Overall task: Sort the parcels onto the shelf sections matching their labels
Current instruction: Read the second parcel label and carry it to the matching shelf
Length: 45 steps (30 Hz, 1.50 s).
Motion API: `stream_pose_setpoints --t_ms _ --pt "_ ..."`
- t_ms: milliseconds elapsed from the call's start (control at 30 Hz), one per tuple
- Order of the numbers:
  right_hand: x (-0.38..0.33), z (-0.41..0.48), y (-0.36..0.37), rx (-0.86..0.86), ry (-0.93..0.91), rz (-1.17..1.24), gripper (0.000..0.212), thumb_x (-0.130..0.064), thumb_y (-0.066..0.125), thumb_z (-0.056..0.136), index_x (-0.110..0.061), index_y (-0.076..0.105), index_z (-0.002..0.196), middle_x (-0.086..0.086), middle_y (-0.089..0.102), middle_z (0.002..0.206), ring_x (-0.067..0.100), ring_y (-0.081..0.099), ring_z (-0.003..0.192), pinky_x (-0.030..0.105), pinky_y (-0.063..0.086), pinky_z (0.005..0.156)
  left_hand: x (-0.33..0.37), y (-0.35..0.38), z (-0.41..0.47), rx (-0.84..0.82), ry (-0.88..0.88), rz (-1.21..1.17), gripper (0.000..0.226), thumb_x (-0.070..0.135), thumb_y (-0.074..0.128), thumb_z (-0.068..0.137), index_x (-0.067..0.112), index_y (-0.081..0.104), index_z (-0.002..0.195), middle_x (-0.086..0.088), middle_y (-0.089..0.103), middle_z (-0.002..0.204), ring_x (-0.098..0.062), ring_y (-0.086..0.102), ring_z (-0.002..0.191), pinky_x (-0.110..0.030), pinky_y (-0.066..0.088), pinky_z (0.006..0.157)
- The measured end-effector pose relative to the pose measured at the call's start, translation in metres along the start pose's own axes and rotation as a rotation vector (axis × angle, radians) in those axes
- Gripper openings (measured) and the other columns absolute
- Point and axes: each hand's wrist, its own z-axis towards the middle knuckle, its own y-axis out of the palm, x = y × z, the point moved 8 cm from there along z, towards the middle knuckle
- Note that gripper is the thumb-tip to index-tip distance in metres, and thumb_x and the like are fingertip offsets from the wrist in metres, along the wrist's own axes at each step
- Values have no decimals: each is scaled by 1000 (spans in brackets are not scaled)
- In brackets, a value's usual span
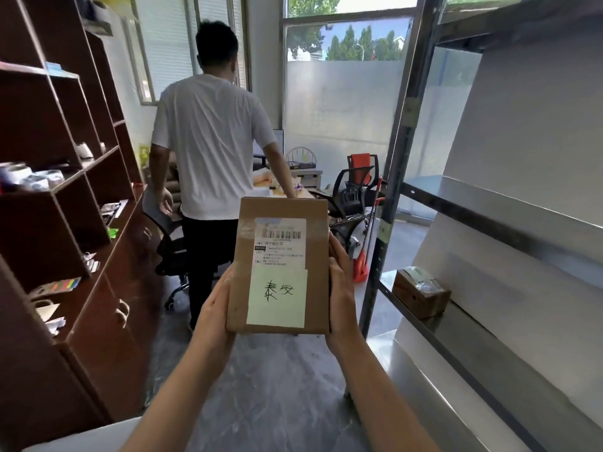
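Observation:
I hold a brown cardboard parcel (pixel 243 256) upright in front of me, its face toward the camera. It carries a white shipping label with a barcode and a pale yellow note with handwritten characters. My left hand (pixel 213 308) grips its left lower edge and my right hand (pixel 341 288) grips its right edge. To my right stands a metal shelf rack (pixel 496 203) with a second small brown taped parcel (pixel 421 293) resting on its middle shelf near the front post.
A person in a white T-shirt (pixel 208 145) stands with their back to me in the aisle ahead. A dark wooden bookcase (pixel 65 177) with small items lines the left. Office chairs (pixel 355 187), a desk and a red-handled tool stand beyond, near the window.

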Motion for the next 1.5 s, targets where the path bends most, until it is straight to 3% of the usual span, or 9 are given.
stream_pose_setpoints --t_ms 200,333,500,633,900,1033,1100,1300,1500 --pt "6 59 -24 -18 15 38 40 -20 37 109 -31 54 144 1 60 145 31 56 135 63 41 112 -4 33 47 48 15 11 39 40 43 107 28 65 137 -7 77 124 -27 72 105 -44 50 87" --pt "18 84 -42 -21 26 44 42 -26 40 105 -34 54 143 3 60 145 34 56 134 65 41 110 -17 50 69 53 21 10 39 39 43 108 29 64 138 -10 76 124 -34 67 108 -52 43 90" --pt "36 102 -63 -23 78 87 42 -17 33 111 -31 51 146 1 62 142 34 59 130 62 45 108 -31 70 85 30 -2 2 40 33 42 108 23 61 142 -3 74 130 -23 70 120 -39 54 94" --pt "45 114 -69 -4 89 76 41 -16 32 111 -30 51 145 0 65 139 35 59 129 58 48 108 -41 72 101 32 -16 9 39 34 42 108 25 61 142 -1 72 134 -23 67 126 -46 50 107" --pt "60 140 -60 -1 94 26 41 -19 32 111 -38 53 140 -1 64 140 32 60 129 55 50 106 -54 63 142 -4 -31 -12 39 33 41 109 25 60 142 -3 70 137 -26 65 129 -52 46 112" --pt "72 162 -53 38 80 -8 41 -16 34 111 -33 53 143 -2 65 138 33 60 128 52 53 103 -57 57 170 4 -66 -47 37 35 41 109 27 65 136 -7 73 131 -31 67 120 -43 56 83" --pt "76 172 -47 51 75 -29 41 -17 32 111 -35 52 142 -7 66 135 28 62 126 48 55 102 -54 53 185 -11 -75 -50 38 35 40 109 27 65 136 -6 75 129 -29 70 116 -36 56 77" --pt "95 209 -23 96 53 -99 42 -19 32 111 -34 48 148 -2 59 145 27 59 131 61 45 109 -46 38 237 -64 -91 -72 36 32 41 110 25 67 133 -2 76 127 -24 70 121 -45 51 106" --pt "117 240 1 184 37 -104 41 -21 33 111 -33 48 147 -1 58 145 28 59 130 62 44 109 -48 19 299 -175 -130 -31 39 40 42 108 31 61 141 2 74 131 -20 70 123 -43 52 102"
